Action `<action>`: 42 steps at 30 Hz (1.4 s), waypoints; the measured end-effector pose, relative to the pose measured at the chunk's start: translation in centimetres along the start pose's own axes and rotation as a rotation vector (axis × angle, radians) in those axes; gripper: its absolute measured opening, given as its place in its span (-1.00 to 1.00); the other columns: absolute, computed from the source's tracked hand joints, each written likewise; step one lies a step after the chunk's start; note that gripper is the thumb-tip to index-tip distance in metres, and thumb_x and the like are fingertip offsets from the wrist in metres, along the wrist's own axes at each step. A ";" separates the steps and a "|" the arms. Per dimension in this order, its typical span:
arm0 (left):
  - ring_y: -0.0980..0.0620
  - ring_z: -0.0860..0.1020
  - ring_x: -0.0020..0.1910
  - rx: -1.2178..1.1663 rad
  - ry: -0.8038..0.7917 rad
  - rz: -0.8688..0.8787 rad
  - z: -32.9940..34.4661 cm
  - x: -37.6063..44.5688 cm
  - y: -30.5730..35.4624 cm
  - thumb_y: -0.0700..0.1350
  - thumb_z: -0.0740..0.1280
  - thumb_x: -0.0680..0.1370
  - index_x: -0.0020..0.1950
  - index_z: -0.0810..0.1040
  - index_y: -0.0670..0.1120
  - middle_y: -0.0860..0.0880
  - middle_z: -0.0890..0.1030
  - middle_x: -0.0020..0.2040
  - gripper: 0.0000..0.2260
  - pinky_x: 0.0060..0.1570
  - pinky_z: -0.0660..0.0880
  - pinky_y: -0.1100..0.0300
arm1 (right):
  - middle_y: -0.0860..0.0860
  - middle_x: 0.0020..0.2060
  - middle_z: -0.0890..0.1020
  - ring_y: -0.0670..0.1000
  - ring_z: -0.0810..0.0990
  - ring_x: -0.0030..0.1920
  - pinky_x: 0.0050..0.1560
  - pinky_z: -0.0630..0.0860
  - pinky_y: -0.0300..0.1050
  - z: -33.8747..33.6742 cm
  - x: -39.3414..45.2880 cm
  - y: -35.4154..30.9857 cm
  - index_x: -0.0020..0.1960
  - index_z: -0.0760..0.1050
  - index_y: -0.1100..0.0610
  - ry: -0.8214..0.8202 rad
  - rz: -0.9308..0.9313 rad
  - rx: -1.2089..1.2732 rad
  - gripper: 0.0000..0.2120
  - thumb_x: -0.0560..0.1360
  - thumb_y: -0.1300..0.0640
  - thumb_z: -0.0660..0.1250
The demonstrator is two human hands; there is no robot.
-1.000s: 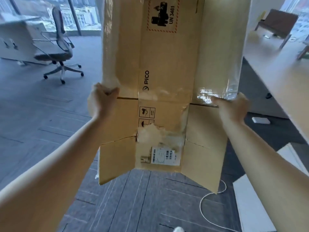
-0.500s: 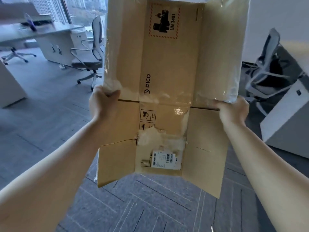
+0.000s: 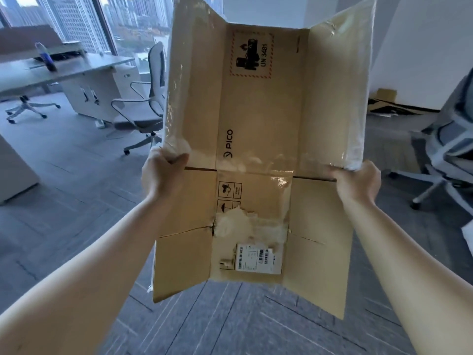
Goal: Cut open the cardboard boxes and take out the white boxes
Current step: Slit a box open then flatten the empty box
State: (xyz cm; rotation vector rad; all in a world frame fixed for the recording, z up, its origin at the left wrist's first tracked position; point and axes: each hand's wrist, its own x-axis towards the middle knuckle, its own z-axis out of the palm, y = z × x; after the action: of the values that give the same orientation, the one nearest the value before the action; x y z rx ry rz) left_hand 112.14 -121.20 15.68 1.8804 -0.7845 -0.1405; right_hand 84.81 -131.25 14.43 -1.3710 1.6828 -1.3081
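A flattened brown cardboard box [image 3: 261, 119] printed with "PICO" and a "UN 3481" label is held up in front of me at arm's length. My left hand [image 3: 161, 172] grips its left edge at the fold line. On the other side my right hand [image 3: 358, 180] grips the right edge at the same height. Clear tape shines along both side panels. Torn paper and a white shipping label [image 3: 256, 257] mark the lower middle panel, and the bottom flaps hang loose. No white box is in view.
A grey office chair [image 3: 146, 103] and a desk [image 3: 64, 70] with a bottle stand at the left. Another chair [image 3: 450, 149] is at the right. Flattened cardboard [image 3: 389, 106] lies by the far white wall. Grey carpet tiles cover the floor.
My view has swung left across the room with the box still held up. The long table, white boxes and cable seen on the right earlier are out of frame. Both grips are unchanged.
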 end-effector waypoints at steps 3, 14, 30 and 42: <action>0.00 0.40 -0.13 0.012 -0.024 0.009 2.3 7.5 -0.2 -0.08 0.34 0.49 -0.10 0.43 -0.13 0.03 0.45 -0.19 -0.85 -0.15 0.28 0.21 | 0.11 -0.13 0.52 0.15 0.51 -0.05 0.04 0.50 0.12 5.4 3.4 -2.2 -0.02 0.47 0.30 0.017 0.020 -0.003 -0.63 0.30 0.12 0.50; -0.05 0.43 -0.07 0.099 -0.083 0.015 17.0 29.0 -3.7 -0.07 0.36 0.50 -0.14 0.46 -0.12 -0.04 0.49 -0.12 -0.85 -0.11 0.28 0.20 | 0.10 -0.12 0.51 0.08 0.48 -0.12 -0.16 0.39 -0.10 23.6 21.5 -1.1 0.03 0.48 0.31 -0.039 0.147 -0.028 -0.67 0.34 0.19 0.45; -0.03 0.39 -0.11 0.237 -0.246 -0.094 39.9 58.2 -9.6 -0.03 0.35 0.50 -0.06 0.44 -0.13 -0.04 0.48 -0.12 -0.81 -0.14 0.27 0.16 | 0.08 -0.17 0.46 0.08 0.44 -0.14 -0.04 0.48 0.05 49.0 45.4 1.3 -0.11 0.42 0.24 -0.049 0.364 -0.173 -0.77 0.36 0.22 0.45; -0.03 0.38 -0.13 0.356 -0.555 -0.091 60.5 79.1 -24.4 -0.05 0.32 0.53 -0.08 0.41 -0.17 -0.06 0.47 -0.14 -0.80 -0.16 0.23 0.15 | 0.01 -0.50 0.22 0.00 0.18 -0.48 -0.43 0.09 -0.13 71.5 55.1 13.1 -0.45 0.10 0.09 0.056 0.586 -0.322 -0.47 0.31 0.13 0.49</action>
State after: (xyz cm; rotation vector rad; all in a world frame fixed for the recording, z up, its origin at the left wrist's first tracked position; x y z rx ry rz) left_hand 158.47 -208.19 -12.55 2.2483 -1.1536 -0.6366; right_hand 127.68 -206.37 -14.67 -0.8879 2.1836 -0.7690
